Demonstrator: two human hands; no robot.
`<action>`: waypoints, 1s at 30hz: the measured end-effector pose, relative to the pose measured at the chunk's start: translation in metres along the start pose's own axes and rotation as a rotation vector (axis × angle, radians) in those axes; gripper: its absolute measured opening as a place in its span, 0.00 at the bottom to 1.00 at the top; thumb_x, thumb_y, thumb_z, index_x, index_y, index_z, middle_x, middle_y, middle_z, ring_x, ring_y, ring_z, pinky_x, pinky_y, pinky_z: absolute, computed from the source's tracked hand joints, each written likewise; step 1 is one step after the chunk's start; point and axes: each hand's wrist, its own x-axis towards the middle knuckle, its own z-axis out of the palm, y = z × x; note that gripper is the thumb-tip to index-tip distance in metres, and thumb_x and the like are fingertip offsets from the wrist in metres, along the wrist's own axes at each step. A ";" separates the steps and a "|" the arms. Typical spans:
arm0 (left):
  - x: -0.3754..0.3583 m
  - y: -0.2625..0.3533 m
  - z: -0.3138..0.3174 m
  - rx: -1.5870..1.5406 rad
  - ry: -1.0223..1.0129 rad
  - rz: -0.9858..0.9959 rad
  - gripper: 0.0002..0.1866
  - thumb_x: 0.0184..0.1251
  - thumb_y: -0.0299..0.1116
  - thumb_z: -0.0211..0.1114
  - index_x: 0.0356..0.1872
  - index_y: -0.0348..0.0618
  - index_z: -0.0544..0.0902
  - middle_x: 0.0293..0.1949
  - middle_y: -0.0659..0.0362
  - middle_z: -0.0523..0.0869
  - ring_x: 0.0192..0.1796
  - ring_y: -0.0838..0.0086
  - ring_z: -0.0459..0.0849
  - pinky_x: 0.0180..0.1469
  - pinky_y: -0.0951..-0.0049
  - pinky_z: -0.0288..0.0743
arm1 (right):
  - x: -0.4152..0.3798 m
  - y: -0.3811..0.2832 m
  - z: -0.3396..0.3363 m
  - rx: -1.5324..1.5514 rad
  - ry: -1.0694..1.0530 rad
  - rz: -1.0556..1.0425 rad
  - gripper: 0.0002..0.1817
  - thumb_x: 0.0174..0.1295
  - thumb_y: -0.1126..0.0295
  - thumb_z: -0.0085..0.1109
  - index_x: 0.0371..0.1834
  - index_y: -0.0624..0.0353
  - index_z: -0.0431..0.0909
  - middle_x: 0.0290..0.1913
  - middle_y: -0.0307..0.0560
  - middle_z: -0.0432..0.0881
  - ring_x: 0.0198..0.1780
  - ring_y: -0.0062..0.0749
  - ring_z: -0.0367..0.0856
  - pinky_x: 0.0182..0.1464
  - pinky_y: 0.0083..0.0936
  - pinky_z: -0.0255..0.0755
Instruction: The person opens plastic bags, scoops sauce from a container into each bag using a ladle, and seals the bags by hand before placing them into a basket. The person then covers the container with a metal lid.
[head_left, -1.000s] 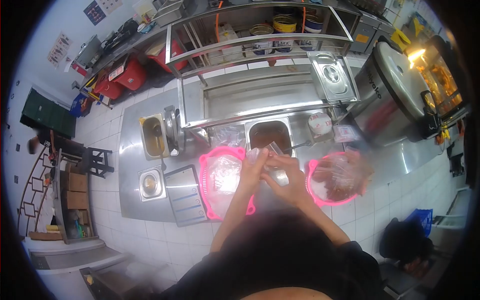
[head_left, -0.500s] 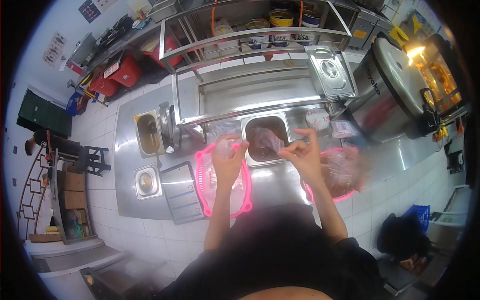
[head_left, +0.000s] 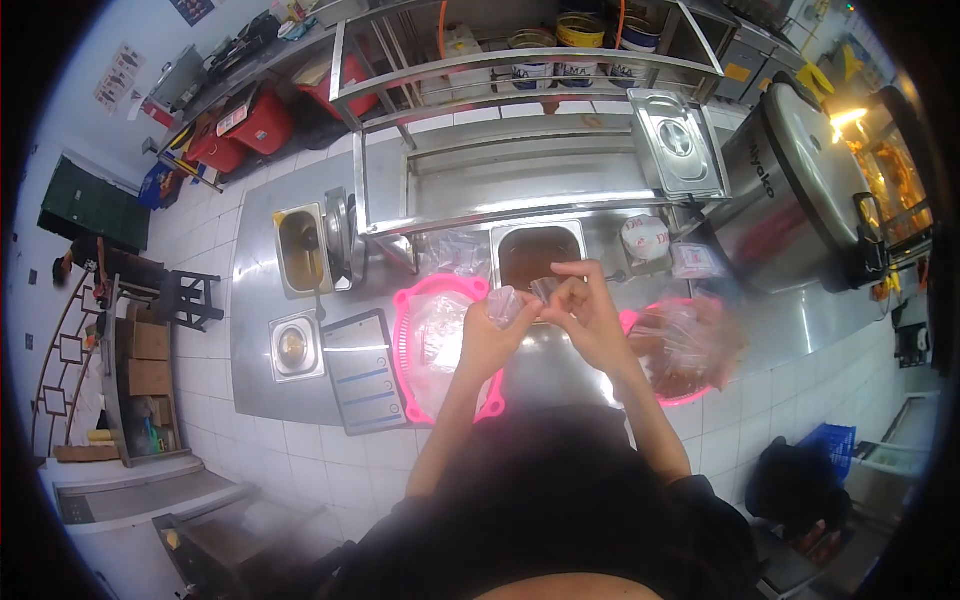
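Observation:
My left hand (head_left: 490,338) and my right hand (head_left: 592,318) meet just in front of a steel pan (head_left: 497,270) of brown liquid. Both are closed, fingertips pinching a small clear plastic bag (head_left: 543,290) whose lower part is hidden behind the fingers. Clear plastic (head_left: 503,306) also shows in the crook of my left thumb. By my left forearm lies a pink basket (head_left: 401,360) heaped with clear plastic bags (head_left: 437,335). To the right of my right hand, a second pink basket (head_left: 716,388) holds plastic bags with brown contents (head_left: 680,345).
A steel shelf (head_left: 540,217) spans the back of the table, with a lidded pan (head_left: 676,140) on its right end. A large Miyako pot (head_left: 790,190) stands at right. Left are an oil-coloured pan with ladle (head_left: 303,252), a small pan (head_left: 296,345) and a flat tray (head_left: 362,375).
My hands have come together; the left moved right and the right slightly left. The plastic bag, earlier dangling over the pan from my right hand, is now between both hands.

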 end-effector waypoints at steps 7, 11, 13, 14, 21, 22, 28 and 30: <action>-0.005 0.001 0.015 0.160 0.108 0.127 0.06 0.57 0.26 0.68 0.34 0.39 0.81 0.25 0.66 0.82 0.29 0.86 0.77 0.32 0.79 0.72 | -0.003 -0.004 0.016 -0.504 0.206 -0.271 0.18 0.64 0.84 0.49 0.55 0.56 0.73 0.38 0.48 0.73 0.31 0.32 0.70 0.35 0.24 0.69; -0.003 -0.005 0.016 0.351 0.303 0.210 0.09 0.53 0.28 0.68 0.34 0.37 0.81 0.23 0.61 0.83 0.27 0.80 0.81 0.31 0.75 0.74 | 0.003 0.001 0.015 -0.607 0.319 -0.348 0.22 0.58 0.87 0.52 0.54 0.56 0.75 0.40 0.49 0.76 0.32 0.35 0.71 0.34 0.28 0.71; 0.000 0.001 0.016 0.444 0.387 0.162 0.10 0.52 0.29 0.69 0.34 0.36 0.80 0.22 0.59 0.84 0.26 0.77 0.83 0.31 0.74 0.75 | 0.006 0.009 0.009 -0.830 0.241 -0.585 0.25 0.50 0.89 0.56 0.54 0.57 0.77 0.40 0.51 0.79 0.35 0.38 0.77 0.34 0.28 0.73; 0.000 0.006 0.016 0.426 0.370 0.162 0.11 0.52 0.31 0.69 0.32 0.35 0.79 0.21 0.54 0.83 0.25 0.67 0.84 0.30 0.69 0.76 | 0.005 0.008 0.010 -0.830 0.240 -0.581 0.25 0.50 0.89 0.56 0.54 0.57 0.77 0.40 0.51 0.79 0.35 0.38 0.77 0.34 0.28 0.73; 0.005 0.017 0.008 0.405 0.271 0.099 0.11 0.53 0.33 0.67 0.31 0.36 0.80 0.20 0.50 0.83 0.26 0.59 0.87 0.29 0.64 0.77 | 0.004 0.000 -0.004 -0.700 0.093 -0.479 0.25 0.48 0.87 0.58 0.53 0.59 0.79 0.45 0.51 0.82 0.42 0.42 0.84 0.42 0.31 0.81; 0.006 0.020 0.006 0.404 0.267 0.098 0.11 0.53 0.33 0.67 0.31 0.36 0.80 0.20 0.50 0.83 0.26 0.59 0.87 0.29 0.64 0.77 | 0.005 -0.003 -0.006 -0.770 0.061 -0.415 0.27 0.49 0.87 0.58 0.56 0.59 0.76 0.49 0.50 0.82 0.41 0.42 0.84 0.43 0.32 0.83; 0.012 0.035 -0.003 0.304 -0.031 0.299 0.25 0.50 0.37 0.77 0.50 0.44 0.82 0.41 0.51 0.88 0.43 0.61 0.88 0.42 0.66 0.80 | 0.012 -0.020 -0.011 -0.549 -0.050 -0.255 0.39 0.49 0.86 0.61 0.68 0.54 0.62 0.60 0.42 0.76 0.49 0.40 0.82 0.44 0.33 0.83; 0.015 0.022 -0.009 0.491 -0.193 0.336 0.32 0.44 0.40 0.80 0.55 0.47 0.81 0.49 0.53 0.86 0.50 0.61 0.86 0.48 0.66 0.80 | 0.013 -0.031 -0.011 -0.556 -0.078 -0.197 0.38 0.49 0.85 0.63 0.67 0.54 0.64 0.60 0.42 0.76 0.49 0.39 0.81 0.45 0.33 0.83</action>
